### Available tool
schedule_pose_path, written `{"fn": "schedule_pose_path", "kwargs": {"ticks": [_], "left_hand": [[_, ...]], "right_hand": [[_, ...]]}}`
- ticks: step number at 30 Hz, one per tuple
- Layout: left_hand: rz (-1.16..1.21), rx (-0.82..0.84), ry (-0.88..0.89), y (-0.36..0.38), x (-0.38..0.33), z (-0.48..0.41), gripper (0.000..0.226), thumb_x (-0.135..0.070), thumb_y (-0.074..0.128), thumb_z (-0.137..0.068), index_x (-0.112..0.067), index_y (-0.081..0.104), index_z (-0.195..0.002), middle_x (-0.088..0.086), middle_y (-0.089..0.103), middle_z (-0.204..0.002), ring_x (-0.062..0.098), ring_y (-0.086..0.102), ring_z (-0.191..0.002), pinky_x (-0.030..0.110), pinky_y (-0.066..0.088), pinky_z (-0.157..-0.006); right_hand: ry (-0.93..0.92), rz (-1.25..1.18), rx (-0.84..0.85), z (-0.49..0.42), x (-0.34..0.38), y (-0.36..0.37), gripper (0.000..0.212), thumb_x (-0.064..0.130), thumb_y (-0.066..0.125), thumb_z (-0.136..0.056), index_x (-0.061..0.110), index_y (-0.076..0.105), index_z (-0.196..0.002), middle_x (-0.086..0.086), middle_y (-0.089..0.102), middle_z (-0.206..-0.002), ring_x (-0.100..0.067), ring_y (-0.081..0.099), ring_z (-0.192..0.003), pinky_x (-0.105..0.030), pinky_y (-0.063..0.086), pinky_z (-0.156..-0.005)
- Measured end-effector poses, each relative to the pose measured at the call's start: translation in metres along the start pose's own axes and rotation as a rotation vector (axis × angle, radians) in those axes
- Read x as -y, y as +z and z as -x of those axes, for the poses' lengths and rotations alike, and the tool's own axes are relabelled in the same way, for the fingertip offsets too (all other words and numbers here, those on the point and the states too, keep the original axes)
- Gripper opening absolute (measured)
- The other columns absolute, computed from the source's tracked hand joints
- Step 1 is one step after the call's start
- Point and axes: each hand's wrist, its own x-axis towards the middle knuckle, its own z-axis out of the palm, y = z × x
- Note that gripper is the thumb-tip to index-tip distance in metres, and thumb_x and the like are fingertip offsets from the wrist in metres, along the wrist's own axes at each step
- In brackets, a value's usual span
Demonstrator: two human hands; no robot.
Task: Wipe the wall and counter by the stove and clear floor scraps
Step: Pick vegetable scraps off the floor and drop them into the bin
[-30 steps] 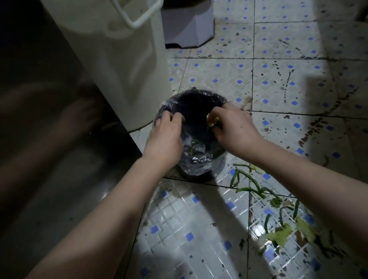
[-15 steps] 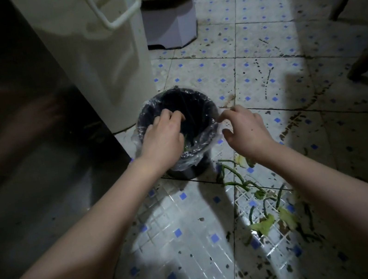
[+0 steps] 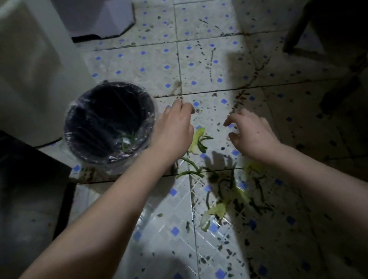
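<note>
Bin sits left of the scraps so drops are short. Both hands, left and right, hover empty, fingers loosely spread, over the floor

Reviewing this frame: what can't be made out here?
Head view only:
- Bin contents: a few green scraps show; the rest is lost in the dark liner.
- Left hand underside: faces the floor, so any scrap held is unseen.
- Scraps under the right hand and its shadow: partly covered.
- White container: top cut by the frame edge.
- Right edge: too dark to identify.
</note>
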Motion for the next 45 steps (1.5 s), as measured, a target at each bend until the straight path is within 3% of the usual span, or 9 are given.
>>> {"fn": "schedule_pose_path", "kwargs": {"ticks": [18,23,29,34,40,45], "left_hand": [[-0.079,0.326,-0.147,0.118,0.051,0.025,0.034,-0.012,0.047,-0.091,-0.014,0.043,-0.125,0.011,0.048,-0.123,0.029,0.049,-0.109,0.039,0.04,-0.09],[-0.082,0.446,-0.156,0.136,0.057,0.028,0.047,-0.024,0.061,-0.084,-0.015,0.039,-0.124,0.011,0.041,-0.124,0.032,0.049,-0.107,0.042,0.042,-0.086],[0.064,0.403,-0.122,0.147,0.055,0.029,0.055,-0.003,0.063,-0.082,-0.013,0.038,-0.13,0.011,0.037,-0.13,0.031,0.046,-0.113,0.041,0.045,-0.091],[0.093,0.463,-0.034,0.15,0.056,0.023,0.057,0.0,0.062,-0.083,-0.009,0.039,-0.134,0.012,0.032,-0.143,0.031,0.039,-0.124,0.04,0.04,-0.099],[0.137,0.463,0.015,0.148,0.056,0.027,0.025,0.007,0.056,-0.081,-0.005,0.048,-0.101,0.012,0.039,-0.11,0.022,0.042,-0.093,0.04,0.047,-0.077],[0.049,0.523,0.011,0.15,0.053,0.027,0.02,0.01,0.046,-0.087,-0.003,0.046,-0.102,0.016,0.04,-0.109,0.028,0.045,-0.093,0.031,0.036,-0.069]], "right_hand": [[0.055,-0.069,0.195,-0.01,-0.039,0.085,0.032,0.01,0.048,-0.092,0.017,0.054,-0.123,-0.008,0.052,-0.126,-0.027,0.047,-0.117,-0.042,0.037,-0.1],[0.049,-0.083,0.231,-0.009,-0.041,0.099,0.031,0.011,0.045,-0.092,0.015,0.055,-0.121,-0.009,0.053,-0.119,-0.028,0.051,-0.109,-0.042,0.038,-0.096],[0.06,-0.076,0.25,-0.012,-0.043,0.107,0.028,0.011,0.046,-0.092,0.016,0.056,-0.118,-0.008,0.054,-0.119,-0.027,0.051,-0.109,-0.042,0.038,-0.095],[0.05,-0.076,0.247,-0.014,-0.041,0.109,0.026,0.012,0.047,-0.092,0.016,0.057,-0.116,-0.007,0.055,-0.119,-0.026,0.052,-0.108,-0.042,0.041,-0.093],[0.042,-0.055,0.267,-0.014,-0.038,0.112,0.025,0.014,0.045,-0.093,0.018,0.057,-0.115,-0.006,0.054,-0.119,-0.025,0.05,-0.112,-0.038,0.036,-0.094],[0.015,-0.064,0.285,-0.012,-0.031,0.115,0.023,0.011,0.045,-0.093,0.02,0.058,-0.108,-0.004,0.054,-0.116,-0.025,0.05,-0.109,-0.038,0.037,-0.091]]}}
